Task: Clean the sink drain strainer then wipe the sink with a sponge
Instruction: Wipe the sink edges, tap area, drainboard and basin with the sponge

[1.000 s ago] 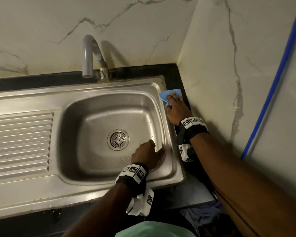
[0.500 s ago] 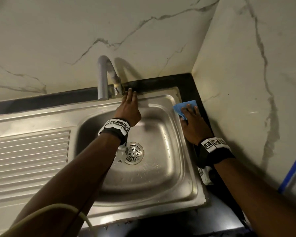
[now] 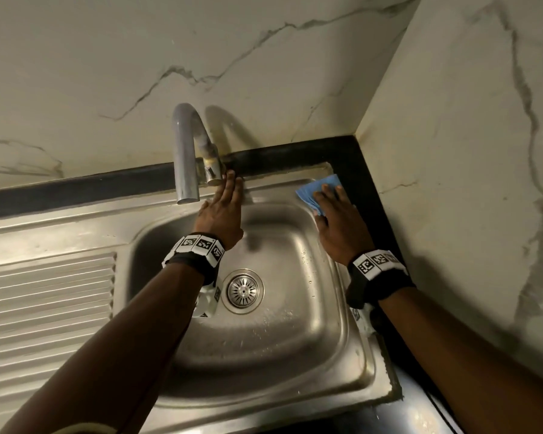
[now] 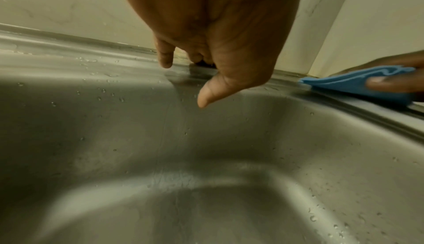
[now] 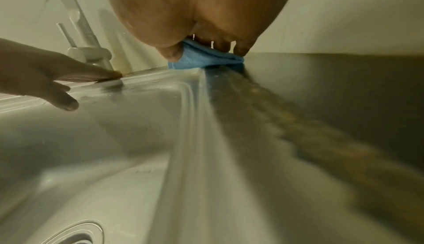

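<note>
A steel sink (image 3: 295, 364) holds a round drain strainer (image 3: 242, 290) in the middle of its basin. My left hand (image 3: 224, 203) lies flat with straight fingers on the sink's back rim, its fingertips beside the tap base (image 3: 213, 175). My right hand (image 3: 337, 211) presses a folded blue sponge cloth (image 3: 314, 191) flat on the rim at the back right corner. In the left wrist view my left fingers (image 4: 164, 57) touch the rim and the blue cloth (image 4: 353, 82) shows at right. In the right wrist view my fingers lie on the cloth (image 5: 201, 57).
A grey curved tap (image 3: 185, 151) rises behind the basin. A ribbed draining board (image 3: 44, 308) lies left of the basin. Black counter (image 3: 358, 170) runs along the marble walls, which meet in a corner at back right. Water drops dot the basin.
My left hand left the basin's front right wall and reached up to the back rim by the tap base. My right hand stayed on the blue cloth at the corner.
</note>
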`<state>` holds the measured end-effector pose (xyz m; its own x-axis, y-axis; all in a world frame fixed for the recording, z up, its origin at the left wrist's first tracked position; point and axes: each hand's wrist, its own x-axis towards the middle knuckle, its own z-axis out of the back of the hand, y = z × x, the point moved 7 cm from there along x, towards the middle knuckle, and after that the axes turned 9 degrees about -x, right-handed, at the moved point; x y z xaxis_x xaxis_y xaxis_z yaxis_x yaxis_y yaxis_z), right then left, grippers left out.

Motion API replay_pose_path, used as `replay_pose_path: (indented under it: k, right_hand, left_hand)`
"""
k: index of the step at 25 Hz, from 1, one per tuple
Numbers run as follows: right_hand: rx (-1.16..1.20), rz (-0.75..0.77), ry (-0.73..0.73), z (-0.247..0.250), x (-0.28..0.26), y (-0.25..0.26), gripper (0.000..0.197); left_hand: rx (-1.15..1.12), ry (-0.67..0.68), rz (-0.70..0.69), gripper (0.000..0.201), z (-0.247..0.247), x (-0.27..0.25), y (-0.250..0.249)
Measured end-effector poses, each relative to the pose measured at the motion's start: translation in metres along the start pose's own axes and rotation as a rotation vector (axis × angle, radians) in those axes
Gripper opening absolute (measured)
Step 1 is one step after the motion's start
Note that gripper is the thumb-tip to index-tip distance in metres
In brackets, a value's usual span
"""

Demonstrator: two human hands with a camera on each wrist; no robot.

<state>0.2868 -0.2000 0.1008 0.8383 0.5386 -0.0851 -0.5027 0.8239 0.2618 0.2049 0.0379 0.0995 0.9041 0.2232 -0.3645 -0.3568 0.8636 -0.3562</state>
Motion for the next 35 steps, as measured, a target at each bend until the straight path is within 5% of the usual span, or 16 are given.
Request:
replay_pose_path:
  k: [9, 17, 27, 35]
  right_hand:
    - [-0.07, 0.053, 0.003, -0.037, 0.017, 0.065, 0.061]
    - [-0.129, 0.462, 0.049, -0.055, 0.013, 0.145, 0.067]
    - [-0.292, 0.31, 0.153, -0.024, 0.016, 0.077, 0.058]
    - [-0.374, 0.218, 0.083, 0.004, 0.02, 0.046, 0.051]
  left_hand:
    - [0.01, 0.065, 0.015, 0.108, 0.002, 0.003, 0.002]
    - [-0.015, 0.073, 0.009, 0.106, 0.002, 0.004, 0.007]
    - [0.011, 0.072, 0.021, 0.111, 0.004, 0.002, 0.005]
    - [0.007, 0.078, 0.019, 0.109, 0.005, 0.0, 0.004]
